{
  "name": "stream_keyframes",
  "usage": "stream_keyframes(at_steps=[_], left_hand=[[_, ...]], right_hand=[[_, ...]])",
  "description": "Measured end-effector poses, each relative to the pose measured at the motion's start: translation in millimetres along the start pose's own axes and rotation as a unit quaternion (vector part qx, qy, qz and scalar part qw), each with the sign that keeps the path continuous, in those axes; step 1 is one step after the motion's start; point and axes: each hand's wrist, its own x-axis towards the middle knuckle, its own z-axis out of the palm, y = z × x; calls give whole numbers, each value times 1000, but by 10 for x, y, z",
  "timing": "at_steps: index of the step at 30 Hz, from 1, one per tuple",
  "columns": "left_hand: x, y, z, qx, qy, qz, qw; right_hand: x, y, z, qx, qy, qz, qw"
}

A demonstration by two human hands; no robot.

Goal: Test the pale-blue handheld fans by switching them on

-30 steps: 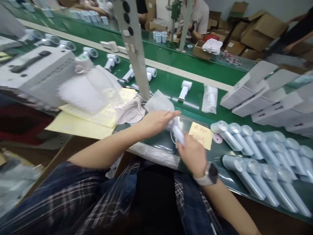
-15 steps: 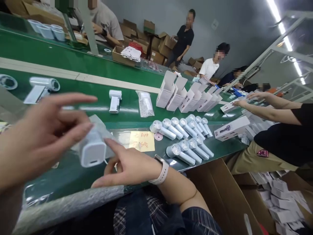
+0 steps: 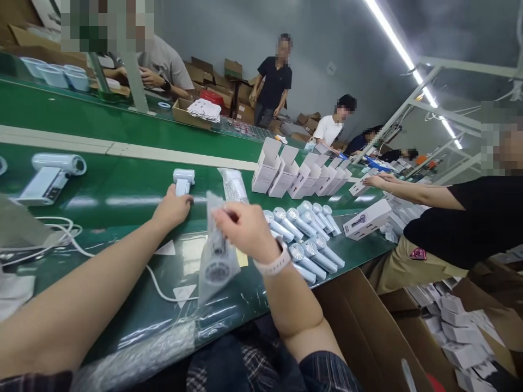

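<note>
My left hand (image 3: 174,211) is stretched out over the green belt, its fingers closed around the handle of a pale handheld fan (image 3: 183,175) that lies there. My right hand (image 3: 249,228) pinches the upper end of a frosted plastic bag; inside it a bagged handheld fan (image 3: 216,270) hangs head down, its round grille showing through the film. Just behind the right hand, a bubble-wrap pouch (image 3: 235,185) lies on the belt. To the right, several pale-blue handheld fans (image 3: 308,268) lie in two rows, partly covered by my hand and wrist.
Open white boxes (image 3: 302,177) stand in a row on the belt. A closed printed box (image 3: 366,219) sits near a co-worker's arms (image 3: 417,191) at right. Another fan (image 3: 55,177) lies at far left. A white cable (image 3: 157,286) crosses the table near a bubble-wrap roll (image 3: 143,356).
My left hand has left the bagged fan and reached forward onto the fan on the belt. My right hand has lifted the bagged fan, which now hangs head down.
</note>
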Motion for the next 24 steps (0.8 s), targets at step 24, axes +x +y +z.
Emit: stream_keyframes(at_steps=[24], left_hand=[[-2973,-721,-1784,201,134,-239,941]], right_hand=[[919,1318,983,-268,-151,-79,948]])
